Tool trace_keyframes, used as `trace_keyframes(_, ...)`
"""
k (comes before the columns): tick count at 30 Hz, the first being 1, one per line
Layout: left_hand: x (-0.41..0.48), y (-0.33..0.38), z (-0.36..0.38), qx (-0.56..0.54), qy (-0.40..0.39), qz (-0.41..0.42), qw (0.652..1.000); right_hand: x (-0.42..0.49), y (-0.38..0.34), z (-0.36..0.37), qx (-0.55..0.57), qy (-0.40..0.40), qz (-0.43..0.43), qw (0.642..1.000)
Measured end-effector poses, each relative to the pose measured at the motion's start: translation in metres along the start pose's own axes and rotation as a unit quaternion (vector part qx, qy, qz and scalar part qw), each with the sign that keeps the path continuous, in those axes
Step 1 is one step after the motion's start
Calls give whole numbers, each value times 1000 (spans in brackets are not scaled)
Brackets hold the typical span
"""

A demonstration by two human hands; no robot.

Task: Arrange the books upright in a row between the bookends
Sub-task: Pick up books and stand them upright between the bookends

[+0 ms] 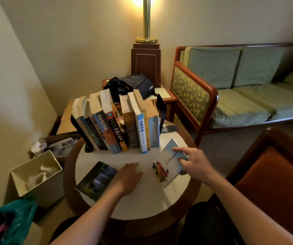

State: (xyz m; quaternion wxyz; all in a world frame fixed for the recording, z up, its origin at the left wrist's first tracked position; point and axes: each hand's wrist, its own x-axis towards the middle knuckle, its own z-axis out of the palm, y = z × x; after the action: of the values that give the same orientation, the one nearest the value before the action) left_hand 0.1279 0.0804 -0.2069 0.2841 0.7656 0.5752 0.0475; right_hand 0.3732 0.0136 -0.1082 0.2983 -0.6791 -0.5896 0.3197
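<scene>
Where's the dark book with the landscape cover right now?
In the head view, the dark book lies flat at the near left of the round table, beside the left hand, in front of the upright row of books.

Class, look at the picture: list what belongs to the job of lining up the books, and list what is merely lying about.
Belongs to the job: standing books, left bookend, right bookend, dark flat book, pale blue book, left hand, right hand.

Lying about: black bag, waste bin, green plastic bag, lamp, sofa.
</scene>
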Motion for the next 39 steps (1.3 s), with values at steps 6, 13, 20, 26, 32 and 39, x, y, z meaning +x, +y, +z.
trace_keyframes(6, 8, -20, 39, 143, 50, 36, 988, 19, -9, -22, -47, 98, -68, 992)
trace_keyframes(13, 15, -22, 39, 189, 111, 48, 975, 62, -25, -24, -91, 151, -175, 969)
trace_keyframes(20, 22, -19, 35, 197, 117, 51, 972, 125, -42, -6, -57, 52, -110, 991)
trace_keyframes(26, 24, -19, 34, 198, 110, 45, 973, 153, -35, 14, -87, -81, -13, 993)
trace_keyframes(32, 24, -19, 34, 205, 105, 46, 972, 153, -23, 24, -87, -41, -15, 995)
trace_keyframes(39, 25, -18, 35, 205, 106, 42, 972, 153, -21, 29, -81, -43, -12, 996)
